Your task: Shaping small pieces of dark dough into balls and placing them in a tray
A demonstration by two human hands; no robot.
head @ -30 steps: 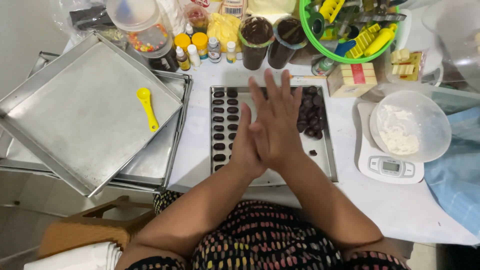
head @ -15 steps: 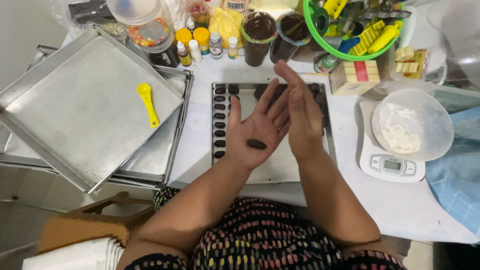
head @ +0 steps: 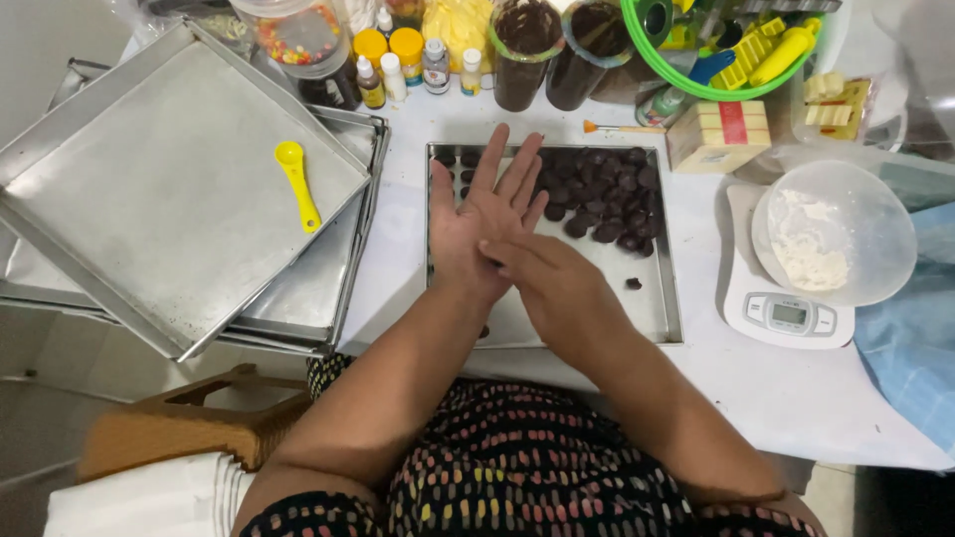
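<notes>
White counter (head: 418,259) is seen beneath a baking tray (head: 657,308) of dark chocolate pieces (head: 607,194) | left hand (head: 482,224) held palm-up over tray, fingers spread wide | right hand (head: 557,288) laid flat across left palm, nothing visibly gripped

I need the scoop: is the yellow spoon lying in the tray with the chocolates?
No, the yellow spoon lies on the bare tilted tray at the left.

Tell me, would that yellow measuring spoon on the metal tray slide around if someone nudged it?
Probably. The yellow measuring spoon looks like thin plastic, so likely light and stiff. It lies loose on the smooth, bare metal tray, which seems tilted on the stacked trays, so a nudge might send it skating downhill rather than rolling.
</notes>
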